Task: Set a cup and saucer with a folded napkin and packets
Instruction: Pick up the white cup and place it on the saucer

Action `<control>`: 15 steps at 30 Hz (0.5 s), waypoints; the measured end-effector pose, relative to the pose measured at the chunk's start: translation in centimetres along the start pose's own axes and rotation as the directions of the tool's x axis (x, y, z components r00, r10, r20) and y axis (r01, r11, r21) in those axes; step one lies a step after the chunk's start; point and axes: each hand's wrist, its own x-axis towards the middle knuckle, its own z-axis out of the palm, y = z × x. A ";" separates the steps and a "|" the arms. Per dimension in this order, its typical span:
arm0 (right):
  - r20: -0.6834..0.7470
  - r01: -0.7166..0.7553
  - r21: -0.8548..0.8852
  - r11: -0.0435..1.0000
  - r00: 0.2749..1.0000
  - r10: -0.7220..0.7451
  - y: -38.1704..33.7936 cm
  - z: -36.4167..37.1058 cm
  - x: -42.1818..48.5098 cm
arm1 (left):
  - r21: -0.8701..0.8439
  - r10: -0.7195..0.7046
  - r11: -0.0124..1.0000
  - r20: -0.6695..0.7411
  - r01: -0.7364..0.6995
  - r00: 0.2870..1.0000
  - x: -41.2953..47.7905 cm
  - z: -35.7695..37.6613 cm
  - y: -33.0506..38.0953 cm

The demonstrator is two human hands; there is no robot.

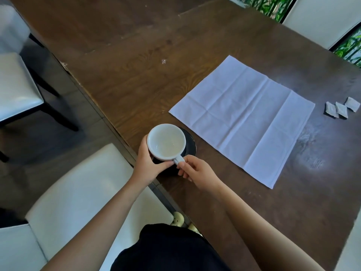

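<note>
An empty white cup stands on a black saucer near the table's left edge. My left hand wraps around the cup's near left side. My right hand pinches the cup's handle between thumb and fingers. A white napkin lies unfolded and flat on the table to the right of the saucer, creases showing. Three small grey packets lie in a loose group at the far right, beyond the napkin.
The dark wooden table runs diagonally across the view. White-cushioned chairs stand at the near left, far left and top right. A small crumpled scrap lies mid-table.
</note>
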 end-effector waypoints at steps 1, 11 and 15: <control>-0.006 -0.003 0.005 1.000 1.000 0.003 0.1 0.0 0.0 | 0.001 0.000 1.000 0.000 0.000 1.000 0.0 0.1 0.0; -0.042 -0.016 -0.019 1.000 0.999 0.016 0.6 -0.2 0.0 | 0.093 0.002 0.996 -0.040 0.002 0.999 0.0 0.8 0.3; -0.065 -0.018 -0.017 1.000 0.998 0.017 0.9 -0.5 0.1 | 0.121 -0.017 0.992 -0.027 0.020 0.999 0.1 0.7 0.2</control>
